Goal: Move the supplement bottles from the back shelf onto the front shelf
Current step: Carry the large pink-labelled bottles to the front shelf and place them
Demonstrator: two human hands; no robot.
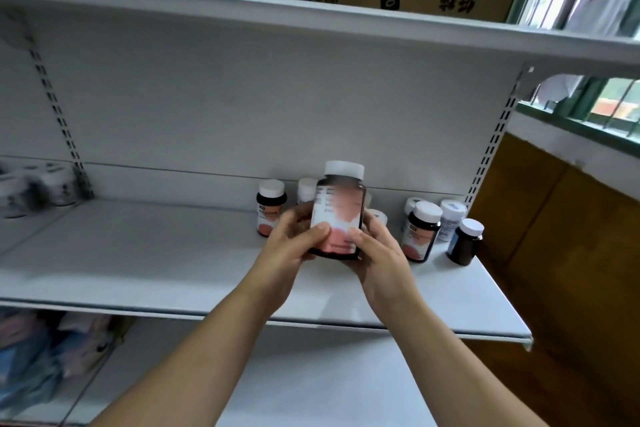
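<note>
Upright white-capped dark bottle [338, 215], above shelf [173, 263]

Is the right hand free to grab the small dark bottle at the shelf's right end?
Probably not yet: right hand and left hand both grip the large bottle. Nothing blocks the small dark bottle.

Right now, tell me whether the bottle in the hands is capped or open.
Capped: a white cap tops the bottle, held upright between the left hand and right hand.
</note>
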